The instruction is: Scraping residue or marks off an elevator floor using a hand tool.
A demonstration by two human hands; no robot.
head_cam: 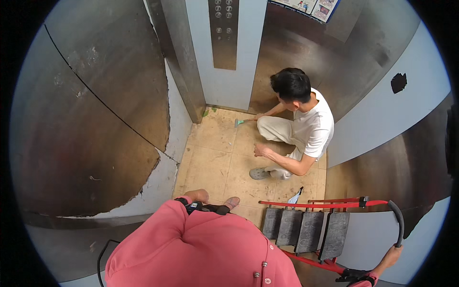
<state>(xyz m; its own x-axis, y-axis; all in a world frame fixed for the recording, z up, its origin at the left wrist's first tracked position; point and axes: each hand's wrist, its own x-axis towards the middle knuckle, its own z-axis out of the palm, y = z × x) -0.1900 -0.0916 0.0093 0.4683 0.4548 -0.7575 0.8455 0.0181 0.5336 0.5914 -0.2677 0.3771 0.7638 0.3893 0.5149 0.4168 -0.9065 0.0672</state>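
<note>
My right hand [389, 257] grips the black padded curve of a red step ladder's top rail [398, 224]. That step ladder has several dark grey treads [334, 235] and leans across the lower right, beside me. My left hand [198, 195] hangs in front of my pink top [200, 251], its fingers curled, with nothing seen in it; the palm is hidden. Black straps circle both wrists. Before me a person in white [312, 132] crouches on the tiled floor [208, 168], holding a scraper [238, 122] with a pale green head against the tiles.
An elevator button panel [224, 36] is set in the far wall. Worn metal cladding [107, 118] with torn edges lines the left. Near the ladder's foot lies a small blue-and-white object with a dark tip [296, 196]. A printed notice [308, 8] hangs at the top.
</note>
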